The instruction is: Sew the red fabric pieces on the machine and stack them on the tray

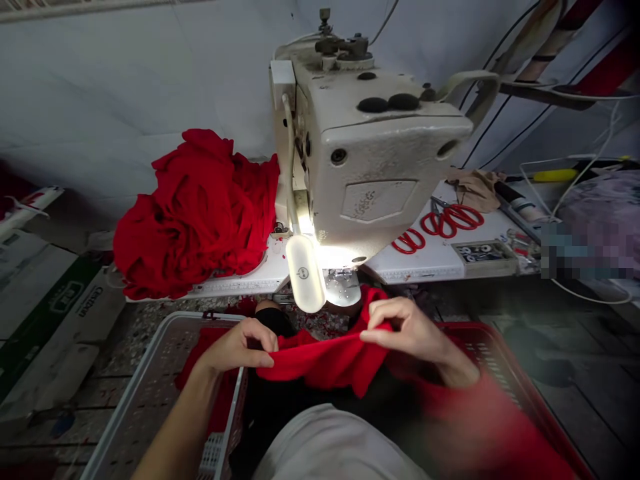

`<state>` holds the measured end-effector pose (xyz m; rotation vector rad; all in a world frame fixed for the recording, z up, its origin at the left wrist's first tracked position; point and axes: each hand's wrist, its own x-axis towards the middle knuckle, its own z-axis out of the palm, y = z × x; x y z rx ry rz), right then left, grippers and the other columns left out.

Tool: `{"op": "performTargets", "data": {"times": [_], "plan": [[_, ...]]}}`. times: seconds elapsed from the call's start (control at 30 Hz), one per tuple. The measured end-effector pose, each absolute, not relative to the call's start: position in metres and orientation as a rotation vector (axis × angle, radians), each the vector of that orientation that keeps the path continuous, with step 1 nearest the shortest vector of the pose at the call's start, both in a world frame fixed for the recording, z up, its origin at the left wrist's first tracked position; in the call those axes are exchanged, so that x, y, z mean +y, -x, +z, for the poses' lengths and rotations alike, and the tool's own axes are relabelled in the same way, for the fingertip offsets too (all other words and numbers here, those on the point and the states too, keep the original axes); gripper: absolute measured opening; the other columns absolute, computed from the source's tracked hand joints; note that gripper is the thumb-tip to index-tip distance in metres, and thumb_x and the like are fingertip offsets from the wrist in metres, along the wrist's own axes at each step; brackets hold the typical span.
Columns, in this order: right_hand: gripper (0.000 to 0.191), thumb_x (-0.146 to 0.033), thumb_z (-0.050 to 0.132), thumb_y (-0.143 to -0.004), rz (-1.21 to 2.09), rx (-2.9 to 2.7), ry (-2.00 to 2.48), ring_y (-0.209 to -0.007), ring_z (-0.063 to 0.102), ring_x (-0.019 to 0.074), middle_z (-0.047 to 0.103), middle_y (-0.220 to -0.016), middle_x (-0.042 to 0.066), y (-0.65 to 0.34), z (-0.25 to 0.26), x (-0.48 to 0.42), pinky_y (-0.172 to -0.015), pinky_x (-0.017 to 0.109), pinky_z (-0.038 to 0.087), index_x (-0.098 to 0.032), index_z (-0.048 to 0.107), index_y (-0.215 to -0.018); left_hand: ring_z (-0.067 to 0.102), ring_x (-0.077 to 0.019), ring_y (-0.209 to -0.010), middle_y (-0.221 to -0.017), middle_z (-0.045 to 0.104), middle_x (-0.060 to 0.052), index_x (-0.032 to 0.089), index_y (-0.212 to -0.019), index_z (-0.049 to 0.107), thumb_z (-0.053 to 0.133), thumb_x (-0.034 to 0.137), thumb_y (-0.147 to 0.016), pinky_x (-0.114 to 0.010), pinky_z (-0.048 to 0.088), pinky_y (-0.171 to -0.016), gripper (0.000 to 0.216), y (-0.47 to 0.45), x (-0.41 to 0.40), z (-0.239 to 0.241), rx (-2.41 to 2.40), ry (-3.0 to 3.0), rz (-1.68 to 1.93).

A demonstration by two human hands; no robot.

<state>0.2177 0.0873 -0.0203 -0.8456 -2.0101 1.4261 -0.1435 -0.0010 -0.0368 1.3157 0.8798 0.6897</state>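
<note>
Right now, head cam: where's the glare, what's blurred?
Head view: lamp blows out white under the sewing machine; right hand is smeared by blur; left hand, pinching the red cloth, is sharper; floor corners fall dark.

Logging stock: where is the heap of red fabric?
Head view: the heap of red fabric sits on the white table at its left end, against the sewing machine, beyond the grey basket.

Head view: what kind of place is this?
Probably a small garment sewing workshop: an industrial sewing machine, a heap of red cloth beside it, and the left hand and right hand pinching a red fabric piece.
</note>
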Motion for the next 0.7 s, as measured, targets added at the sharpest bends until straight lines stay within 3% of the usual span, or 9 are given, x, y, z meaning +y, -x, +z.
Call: {"op": "performTargets", "data": {"times": [0.13, 0.2, 0.27, 0.37, 0.53, 0.7], "plan": [[0.025, -0.040, 0.079, -0.087, 1.193, -1.962, 1.038, -0.074, 0.062, 0.0192, 0.069, -0.078, 0.004, -0.216, -0.033, 0.106, -0.072, 0.032, 0.053, -0.017, 0.077, -0.078, 0.057, -0.0147, -0.057, -0.064, 0.066, -0.004, 0.015, -0.070, 0.072, 0.080, 0.049, -0.080, -0.024, 0.045, -0.055, 0.036, 0.129, 0.005, -0.013, 0.988, -1.335, 0.695], [0.024, -0.040, 0.072, -0.093, 1.321, -2.022, 0.957, -0.090, 0.067, 0.0225, 0.075, -0.098, 0.009, -0.197, -0.036, 0.093, -0.078, 0.033, 0.056, -0.019, 0.080, -0.101, 0.057, -0.0135, -0.058, -0.066, 0.066, -0.004, 0.014, -0.076, 0.073, 0.075, 0.044, -0.087, -0.023, 0.044, -0.055, 0.032, 0.102, 0.009, -0.007, 1.053, -1.375, 0.643], [0.030, -0.043, 0.068, -0.097, 1.608, -2.038, 0.822, -0.082, 0.068, 0.0192, 0.075, -0.100, 0.007, -0.177, -0.034, 0.073, -0.065, 0.026, 0.055, -0.021, 0.077, -0.114, 0.055, -0.0120, -0.058, -0.066, 0.066, -0.003, 0.013, -0.082, 0.074, 0.069, 0.039, -0.092, -0.021, 0.042, -0.055, 0.029, 0.075, 0.014, -0.007, 1.105, -1.425, 0.588], [0.029, -0.045, 0.076, -0.090, 1.721, -2.006, 0.829, -0.057, 0.057, 0.0110, 0.071, -0.078, 0.001, -0.164, -0.029, 0.056, -0.046, 0.019, 0.040, -0.018, 0.079, -0.100, 0.054, -0.0112, -0.059, -0.066, 0.064, -0.001, 0.013, -0.082, 0.073, 0.068, 0.036, -0.093, -0.020, 0.040, -0.055, 0.026, 0.051, 0.019, -0.013, 1.141, -1.512, 0.554], [0.026, -0.038, 0.071, -0.093, 1.596, -1.871, 0.993, -0.060, 0.058, 0.0127, 0.071, -0.078, 0.005, -0.182, -0.031, 0.062, -0.050, 0.023, 0.042, -0.014, 0.080, -0.087, 0.054, -0.0111, -0.061, -0.074, 0.064, -0.002, 0.012, -0.086, 0.072, 0.067, 0.040, -0.095, -0.020, 0.041, -0.056, 0.030, 0.049, 0.014, -0.026, 1.181, -1.433, 0.715], [0.020, -0.030, 0.066, -0.095, 1.317, -1.914, 1.036, -0.059, 0.053, 0.0121, 0.070, -0.079, 0.004, -0.184, -0.024, 0.059, -0.051, 0.024, 0.038, -0.016, 0.078, -0.087, 0.058, -0.0117, -0.062, -0.077, 0.070, -0.004, 0.014, -0.113, 0.077, 0.069, 0.034, -0.096, -0.021, 0.044, -0.057, 0.028, 0.049, 0.011, -0.025, 1.247, -1.507, 0.942]]}}
